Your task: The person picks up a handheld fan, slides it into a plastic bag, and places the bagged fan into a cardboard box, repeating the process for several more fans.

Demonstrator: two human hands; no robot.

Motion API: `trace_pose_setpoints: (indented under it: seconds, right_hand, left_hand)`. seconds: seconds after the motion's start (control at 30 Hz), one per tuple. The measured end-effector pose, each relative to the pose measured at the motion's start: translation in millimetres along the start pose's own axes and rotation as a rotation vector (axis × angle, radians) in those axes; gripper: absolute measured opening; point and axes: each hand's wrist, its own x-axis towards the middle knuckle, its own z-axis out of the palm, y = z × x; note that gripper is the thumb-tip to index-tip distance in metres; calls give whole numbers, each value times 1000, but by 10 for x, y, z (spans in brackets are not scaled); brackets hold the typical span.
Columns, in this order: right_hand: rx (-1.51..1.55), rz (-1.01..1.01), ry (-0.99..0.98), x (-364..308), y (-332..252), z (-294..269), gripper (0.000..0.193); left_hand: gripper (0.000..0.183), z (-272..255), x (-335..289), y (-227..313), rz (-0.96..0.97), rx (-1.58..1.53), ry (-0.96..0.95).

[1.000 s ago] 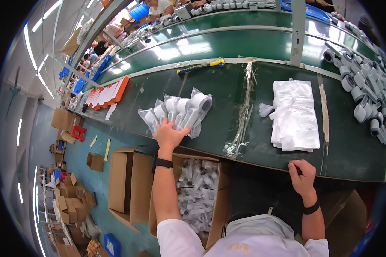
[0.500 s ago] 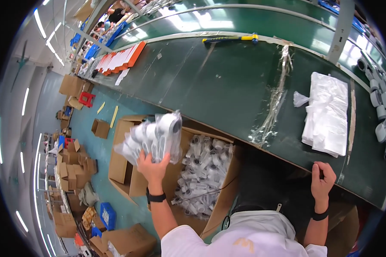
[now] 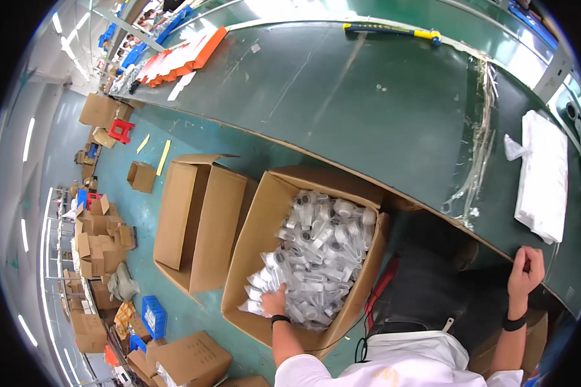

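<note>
Brown cardboard forms the open carton [image 3: 258, 226] just left of the worker's legs [image 3: 419, 290], and I can see it heaped with parts in clear bags [image 3: 326, 251], white and grey under the crinkled plastic. Against the carton's left wall, on the inside near its closest corner, lies a bagged bundle [image 3: 259, 278] of pale parts, and the worker's left hand [image 3: 274, 300] is clamped on its near end, fingers wrapped over the plastic. Well to the right of the carton, the right hand [image 3: 527, 272] is curled in a loose fist by the edge of the green bench [image 3: 290, 97], its fingers drawn together; I cannot tell whether it touches the edge. Up on that bench, farther right of the carton, a stack of white plastic bags [image 3: 542, 184] lies flat, and between the two runs a band of shiny clear tape [image 3: 481, 148]. Beyond the carton and a little to its right, at the bench's far side, rests a hammer [image 3: 394, 30] with a blue and yellow handle. Left of the carton, close beside it, a second box [image 3: 219, 222] stands on the floor [image 3: 142, 213]; past that, farther left, there is a red stool [image 3: 121, 130].
</note>
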Motion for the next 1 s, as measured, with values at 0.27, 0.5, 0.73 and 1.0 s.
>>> trace_pose_setpoints:
  seconds: [0.27,0.5,0.73,1.0]
  right_hand:
    - [-29,90,-14,-62,174,-45,5]
    - [-40,111,-18,-108,216,-78,7]
    - [4,126,-26,-68,195,16,8]
    - [-52,106,24,54,-114,-154,4]
  left_hand:
    - [86,613,819,-404,-147,-85,-170]
    - [85,848,1022,-545,-162,24,-88]
    - [71,950,1415,-1022,115,59,-110]
    - [29,499,940,21,440,-483,483]
